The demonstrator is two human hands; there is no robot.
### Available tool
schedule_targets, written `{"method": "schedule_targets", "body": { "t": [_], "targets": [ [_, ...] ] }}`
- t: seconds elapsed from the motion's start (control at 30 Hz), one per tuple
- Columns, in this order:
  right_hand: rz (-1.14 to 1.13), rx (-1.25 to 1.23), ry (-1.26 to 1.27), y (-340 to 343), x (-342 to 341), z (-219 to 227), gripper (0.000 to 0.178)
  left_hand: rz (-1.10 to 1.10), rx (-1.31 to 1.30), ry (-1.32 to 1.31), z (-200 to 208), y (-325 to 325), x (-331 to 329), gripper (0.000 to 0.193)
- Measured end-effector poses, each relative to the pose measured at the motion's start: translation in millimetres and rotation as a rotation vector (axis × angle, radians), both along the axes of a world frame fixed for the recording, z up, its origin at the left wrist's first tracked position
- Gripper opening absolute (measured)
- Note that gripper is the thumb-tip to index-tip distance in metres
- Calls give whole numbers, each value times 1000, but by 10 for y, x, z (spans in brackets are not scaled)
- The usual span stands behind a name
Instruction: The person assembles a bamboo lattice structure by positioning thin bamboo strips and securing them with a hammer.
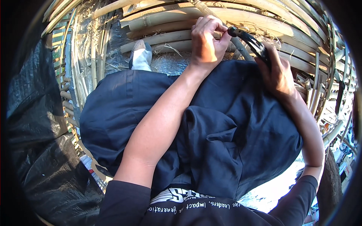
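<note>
Black tool (253,42): between 1 and 2 o'clock from the middle of the view, its rounded dark end just beside the left thumb, its curved length running back into the right hand.
Right hand (278,73): at 2 o'clock, fingers curled closely around the tool.
Left hand (206,42): near 1 o'clock, over the slanting pole, fingers bent and drawn in toward the thumb; whether they pinch anything, I cannot tell.
Slanting pole (202,7): from 12 toward 1 o'clock, crossing the bamboo slats; the left hand covers its middle, and the right knee hides its lower end.
Bamboo slats (160,29): stacked in bands at 12 o'clock, with loose shavings (245,28) near the tool.
Foot (141,57): at 11 o'clock, on or beside a shiny sheet (168,67).
Dark trousers (124,105): 2 bent knees fill the middle, blocking the floor.
Black sheeting (36,132): creased, at 9 o'clock.
Brown post (330,179): at 4 o'clock, behind the right elbow.
</note>
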State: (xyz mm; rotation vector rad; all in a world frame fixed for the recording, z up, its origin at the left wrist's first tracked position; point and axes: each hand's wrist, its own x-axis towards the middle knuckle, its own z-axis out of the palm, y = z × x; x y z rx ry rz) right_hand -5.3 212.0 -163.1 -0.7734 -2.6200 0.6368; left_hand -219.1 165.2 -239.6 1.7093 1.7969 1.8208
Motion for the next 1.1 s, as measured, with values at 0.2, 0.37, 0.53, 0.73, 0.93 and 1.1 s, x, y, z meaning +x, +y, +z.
{"method": "schedule_targets", "body": {
  "t": [0.2, 0.37, 0.53, 0.73, 0.93, 1.1],
  "targets": [
    [-62, -66, -75, -18, 18, -27, 47, -14, 18, -74, 5, -1, 29, 21],
    [-50, -62, 52, -8, -6, -13, 39, 18, 43, -7, -7, 40, 13, 21],
    [-15, 93, 223, 15, 56, -60, 43, 18, 5, -43, -9, -2, 36, 20],
    [-2, 54, 180, 16, 34, -43, 35, 64, -55, 22, 1, 8, 49, 21],
    [-10, 89, 238, -28, 27, 17, 40, 70, -13, 21, -20, 2, 45, 23],
    [2, 48, 43, -9, -11, 21, 40, 77, 8, 21, -67, 41, 2, 23]
  ]
}}
